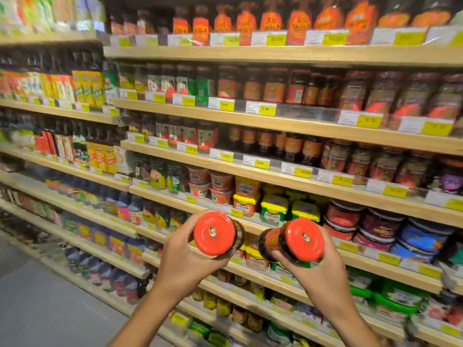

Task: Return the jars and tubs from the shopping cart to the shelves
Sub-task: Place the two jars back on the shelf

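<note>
My left hand [184, 256] grips a glass jar with a red lid [215, 233], the lid turned toward me. My right hand [323, 271] grips a second red-lidded jar [298, 240] of dark sauce, tilted so its lid also faces me. Both jars are held up side by side in front of the wooden shelves [288, 123], at the height of the tub rows. Similar jars with a portrait label [175, 86] stand on the shelf higher up at centre left. The shopping cart is out of view.
Shelves packed with jars, bottles and tubs fill the view, each edge lined with yellow price tags [260, 164]. Red, yellow and green tubs [273, 209] sit just behind the held jars. Grey floor [37, 296] lies at the lower left.
</note>
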`<state>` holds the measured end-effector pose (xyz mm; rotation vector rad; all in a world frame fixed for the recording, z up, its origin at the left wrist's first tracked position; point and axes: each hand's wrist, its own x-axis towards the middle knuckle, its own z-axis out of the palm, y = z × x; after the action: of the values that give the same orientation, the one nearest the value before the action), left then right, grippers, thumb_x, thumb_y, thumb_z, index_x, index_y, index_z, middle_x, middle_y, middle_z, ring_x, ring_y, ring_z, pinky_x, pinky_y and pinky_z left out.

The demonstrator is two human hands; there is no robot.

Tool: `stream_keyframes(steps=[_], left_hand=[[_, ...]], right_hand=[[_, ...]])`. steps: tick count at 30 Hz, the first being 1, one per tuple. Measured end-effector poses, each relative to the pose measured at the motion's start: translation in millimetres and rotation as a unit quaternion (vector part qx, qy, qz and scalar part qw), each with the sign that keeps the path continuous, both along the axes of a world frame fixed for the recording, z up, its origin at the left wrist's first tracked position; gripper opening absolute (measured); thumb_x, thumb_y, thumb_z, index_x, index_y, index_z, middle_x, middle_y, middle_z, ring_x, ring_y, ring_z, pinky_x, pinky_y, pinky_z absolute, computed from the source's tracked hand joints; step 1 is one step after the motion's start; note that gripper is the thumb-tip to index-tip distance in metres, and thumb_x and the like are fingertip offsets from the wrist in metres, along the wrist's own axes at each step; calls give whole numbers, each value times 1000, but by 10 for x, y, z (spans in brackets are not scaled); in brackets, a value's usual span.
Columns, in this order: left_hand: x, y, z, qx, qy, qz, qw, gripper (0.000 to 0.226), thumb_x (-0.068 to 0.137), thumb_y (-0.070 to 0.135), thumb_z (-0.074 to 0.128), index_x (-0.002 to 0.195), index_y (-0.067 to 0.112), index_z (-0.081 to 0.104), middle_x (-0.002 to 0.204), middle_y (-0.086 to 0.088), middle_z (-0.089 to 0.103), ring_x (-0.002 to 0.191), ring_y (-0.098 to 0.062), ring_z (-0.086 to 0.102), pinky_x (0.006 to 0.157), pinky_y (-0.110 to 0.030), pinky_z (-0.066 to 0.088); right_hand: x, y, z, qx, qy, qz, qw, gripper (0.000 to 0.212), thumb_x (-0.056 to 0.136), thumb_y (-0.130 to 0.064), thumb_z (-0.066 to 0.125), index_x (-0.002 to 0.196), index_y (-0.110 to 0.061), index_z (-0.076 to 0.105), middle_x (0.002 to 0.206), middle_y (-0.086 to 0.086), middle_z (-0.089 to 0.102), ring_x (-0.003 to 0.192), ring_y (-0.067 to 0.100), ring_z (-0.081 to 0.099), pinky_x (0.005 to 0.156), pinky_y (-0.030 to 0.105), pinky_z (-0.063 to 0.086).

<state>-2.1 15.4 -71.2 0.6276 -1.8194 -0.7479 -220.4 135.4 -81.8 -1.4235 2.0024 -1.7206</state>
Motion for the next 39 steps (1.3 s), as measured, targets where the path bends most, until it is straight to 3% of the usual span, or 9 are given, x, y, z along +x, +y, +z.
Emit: stream_keyframes(steps=[5, 7, 10, 16, 21, 26, 33, 39], left_hand=[[120, -423, -38, -2, 24, 5, 1000, 69, 54, 45, 89, 117, 37, 62, 110, 19, 69, 105, -7, 66, 84, -24, 56], [112, -562, -85, 1, 32, 13, 999, 70, 54, 47, 89, 118, 37, 61, 112, 21, 68, 107, -6, 65, 84, -18, 54], [64, -786, -115, -3, 28, 16, 999, 72, 54, 40, 94, 118, 36, 62, 111, 22, 68, 107, -4, 65, 83, -12, 52], [-101, -1291, 42, -43, 21, 14, 999, 74, 55, 31, 93, 121, 32, 62, 115, 22, 68, 111, -1, 63, 88, -13, 51], [-367, -1771, 342, -79, 32, 15, 996, 72, 56, 28, 93, 122, 28, 62, 115, 17, 69, 110, -3, 64, 89, -15, 51], [-674, -2129, 501, -124, 73, 21, 989, 67, 56, 29, 88, 115, 37, 57, 110, 40, 61, 105, 14, 58, 86, -4, 45], [-959, -2659, 508, -142, 122, -31, 982, 64, 62, 31, 90, 120, 27, 61, 116, 24, 66, 111, -3, 63, 95, -17, 48], [-1006, -3052, 663, -156, 138, -91, 974, 67, 61, 15, 93, 121, 12, 61, 118, 24, 66, 114, 1, 61, 94, -11, 44]], right_hand=[[119, -347, 46, 1, 8, -3, 1000, 89, 53, -55, 85, 132, -31, 50, 118, -21, 59, 110, -1, 57, 86, 13, 45], [112, -495, 69, -5, 11, -3, 1000, 87, 54, -53, 85, 130, -32, 52, 117, -19, 60, 108, -2, 58, 83, 11, 47], [63, -775, 121, -30, 10, 0, 1000, 79, 54, -49, 87, 124, -36, 53, 113, -22, 61, 104, -10, 57, 78, 2, 46], [-153, -1414, 235, -90, 20, 15, 996, 72, 56, -55, 85, 119, -44, 52, 107, -33, 62, 104, -11, 58, 79, 3, 45], [-421, -1899, 413, -133, 24, 5, 991, 81, 58, -53, 86, 128, -29, 54, 114, -22, 64, 107, -1, 61, 87, 18, 52], [-651, -2205, 578, -174, 40, -8, 984, 80, 61, -40, 90, 130, -22, 54, 117, -18, 64, 108, -2, 61, 89, 15, 51], [-741, -2553, 599, -229, 48, -71, 970, 76, 64, -30, 93, 128, -17, 54, 122, -7, 67, 114, 8, 63, 94, 25, 51], [-736, -2906, 675, -239, 46, -140, 960, 74, 63, -30, 93, 125, -19, 56, 112, -18, 67, 104, -4, 62, 86, 11, 46]])
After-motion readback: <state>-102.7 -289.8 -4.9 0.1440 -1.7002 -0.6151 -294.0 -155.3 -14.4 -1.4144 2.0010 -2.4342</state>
